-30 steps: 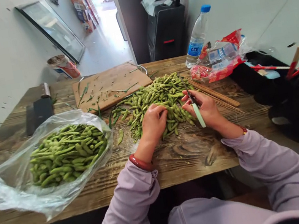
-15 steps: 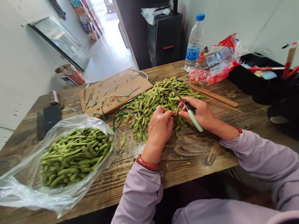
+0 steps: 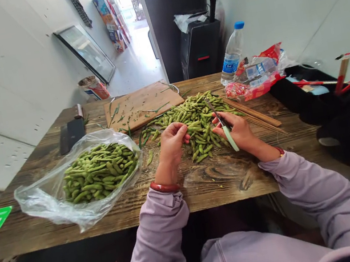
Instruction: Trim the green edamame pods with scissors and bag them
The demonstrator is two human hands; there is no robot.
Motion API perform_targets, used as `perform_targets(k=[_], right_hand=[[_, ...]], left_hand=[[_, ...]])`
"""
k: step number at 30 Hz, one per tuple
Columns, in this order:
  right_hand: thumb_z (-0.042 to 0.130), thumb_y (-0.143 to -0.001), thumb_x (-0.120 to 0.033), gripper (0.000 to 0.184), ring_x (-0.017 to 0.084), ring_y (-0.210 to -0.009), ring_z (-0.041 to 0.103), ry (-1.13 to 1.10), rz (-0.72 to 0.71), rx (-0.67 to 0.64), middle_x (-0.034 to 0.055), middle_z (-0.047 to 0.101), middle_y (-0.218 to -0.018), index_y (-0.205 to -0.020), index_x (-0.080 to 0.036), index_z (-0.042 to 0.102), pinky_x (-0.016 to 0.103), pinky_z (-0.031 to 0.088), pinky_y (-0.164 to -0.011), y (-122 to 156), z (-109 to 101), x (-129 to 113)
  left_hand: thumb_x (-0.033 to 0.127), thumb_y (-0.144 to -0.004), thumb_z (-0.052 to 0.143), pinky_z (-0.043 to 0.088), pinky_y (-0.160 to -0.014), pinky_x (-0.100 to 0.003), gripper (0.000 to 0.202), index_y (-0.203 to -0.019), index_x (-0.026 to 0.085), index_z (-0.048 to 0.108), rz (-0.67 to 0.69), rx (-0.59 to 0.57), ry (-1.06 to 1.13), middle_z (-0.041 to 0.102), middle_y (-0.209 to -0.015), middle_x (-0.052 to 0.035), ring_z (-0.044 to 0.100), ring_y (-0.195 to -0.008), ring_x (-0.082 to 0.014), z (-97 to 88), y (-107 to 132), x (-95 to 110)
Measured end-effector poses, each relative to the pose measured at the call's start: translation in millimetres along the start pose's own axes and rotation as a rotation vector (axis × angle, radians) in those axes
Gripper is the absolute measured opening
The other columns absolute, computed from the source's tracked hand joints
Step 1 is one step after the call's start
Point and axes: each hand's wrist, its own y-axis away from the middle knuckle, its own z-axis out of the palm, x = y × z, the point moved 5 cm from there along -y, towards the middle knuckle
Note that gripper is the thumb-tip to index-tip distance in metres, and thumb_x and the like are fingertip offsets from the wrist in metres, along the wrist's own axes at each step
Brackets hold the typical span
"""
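Observation:
A loose heap of green edamame pods [image 3: 200, 137] lies on the wooden table under and between my hands. My left hand [image 3: 172, 146] is closed in a pinch at the heap's near left side, with a pod at its fingertips. In my right hand [image 3: 238, 131] is a pair of scissors [image 3: 229, 134] with a pale green handle, the metal blades pointing away over the pods. Whether the blades are parted cannot be made out. To the left, a clear plastic bag [image 3: 44, 204] lies open around many more pods [image 3: 99, 173].
Behind the heap lies a cutting board [image 3: 143, 105] with green scraps. A dark cleaver [image 3: 72, 134] rests at the left. Wooden chopsticks [image 3: 255, 114], a water bottle [image 3: 230, 60] and red plastic packaging [image 3: 259, 82] are on the right. A black bag [image 3: 348, 136] sits at the right edge.
My left hand has moved left, away from my right hand, with its fingers pinched. The right hand still holds the scissors in nearly the same place. The view has shifted slightly left.

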Motion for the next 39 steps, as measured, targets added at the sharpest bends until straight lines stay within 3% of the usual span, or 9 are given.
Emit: perform_targets(k=[8,17,25,30,33,39], right_hand=[[0.074,-0.081,-0.042,0.044,0.017,-0.067,0.066,-0.157,0.064,-0.079,0.0037,0.073,-0.092,-0.12,-0.023,0.067,0.035,0.058,-0.068,7,14,-9],[0.065,-0.082,-0.028,0.031,0.016,-0.068,0.065,-0.182,0.086,-0.049,0.0009,0.068,-0.082,-0.112,-0.021,0.067,0.028,0.056,-0.063,6,17,-15],[0.065,-0.082,-0.027,0.031,0.016,-0.071,0.066,-0.189,0.013,-0.048,0.0012,0.069,-0.083,-0.113,-0.021,0.068,0.028,0.055,-0.064,7,22,-16],[0.063,-0.082,-0.025,0.029,0.016,-0.071,0.065,-0.16,-0.012,-0.045,0.0005,0.069,-0.083,-0.111,-0.022,0.067,0.028,0.053,-0.064,7,19,-18],[0.064,-0.083,-0.027,0.03,0.017,-0.072,0.065,-0.158,-0.054,-0.074,0.0007,0.069,-0.083,-0.113,-0.021,0.067,0.03,0.053,-0.069,9,19,-23],[0.065,-0.083,-0.029,0.029,0.018,-0.072,0.065,-0.15,-0.105,-0.138,0.0013,0.071,-0.084,-0.111,-0.023,0.067,0.032,0.053,-0.07,13,20,-33]], left_hand=[[0.029,-0.07,0.078,0.046,-0.05,-0.021,0.022,-0.077,0.015,0.062,0.0,-0.09,-0.048,0.06,-0.064,0.0034,0.057,-0.052,-0.0081,15.5,4,-6],[0.02,-0.072,0.069,0.048,-0.05,-0.023,0.009,-0.074,0.017,0.061,-0.062,-0.185,-0.192,0.061,-0.056,0.0035,0.058,-0.049,-0.0108,28.5,11,-13],[0.026,-0.074,0.07,0.051,-0.054,-0.024,0.013,-0.076,0.017,0.06,-0.016,-0.129,-0.164,0.062,-0.061,0.0037,0.06,-0.052,-0.0105,25.6,16,-6],[0.024,-0.075,0.069,0.048,-0.053,-0.024,0.009,-0.077,0.017,0.064,0.014,-0.14,-0.226,0.062,-0.061,0.0034,0.058,-0.051,-0.0105,31.7,26,-12],[0.02,-0.077,0.067,0.045,-0.053,-0.024,0.004,-0.078,0.017,0.069,0.1,-0.124,-0.407,0.062,-0.064,0.0018,0.056,-0.054,-0.0111,33.9,32,-16],[0.014,-0.081,0.068,0.045,-0.071,-0.028,0.01,-0.074,0.019,0.074,0.378,-0.023,-0.752,0.065,-0.075,-0.0026,0.059,-0.074,-0.0148,34.6,51,-9]])
